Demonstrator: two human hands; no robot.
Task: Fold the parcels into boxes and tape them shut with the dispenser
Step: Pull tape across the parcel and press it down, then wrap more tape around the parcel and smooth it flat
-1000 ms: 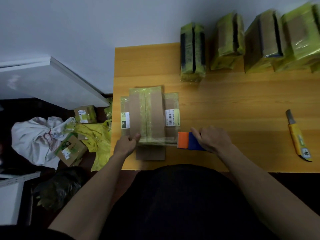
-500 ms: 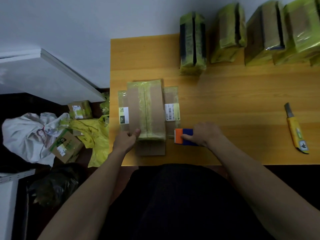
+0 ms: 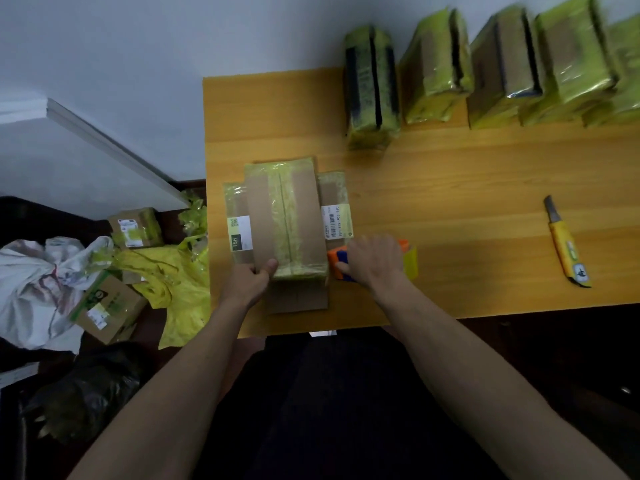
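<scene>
A cardboard parcel (image 3: pixel 285 216) with green tape down its middle lies on the wooden table (image 3: pixel 450 209) near the front left corner, side flaps spread flat and a brown flap sticking out toward me. My left hand (image 3: pixel 251 280) grips its near left edge, thumb on top. My right hand (image 3: pixel 375 259) grips the orange and blue tape dispenser (image 3: pixel 337 259), which sits just right of the parcel's near corner with a roll of yellow-green tape (image 3: pixel 410 263) behind the hand.
Several green-taped parcels (image 3: pixel 372 84) stand in a row along the wall at the table's back. A yellow utility knife (image 3: pixel 568 245) lies at the right. On the floor to the left are small boxes (image 3: pixel 107 306), yellow plastic (image 3: pixel 173 282) and a white bag (image 3: pixel 38 289).
My right hand has closed round the dispenser and lifted it a little beside the parcel, so the tape roll now shows. My left hand stays on the parcel's near edge.
</scene>
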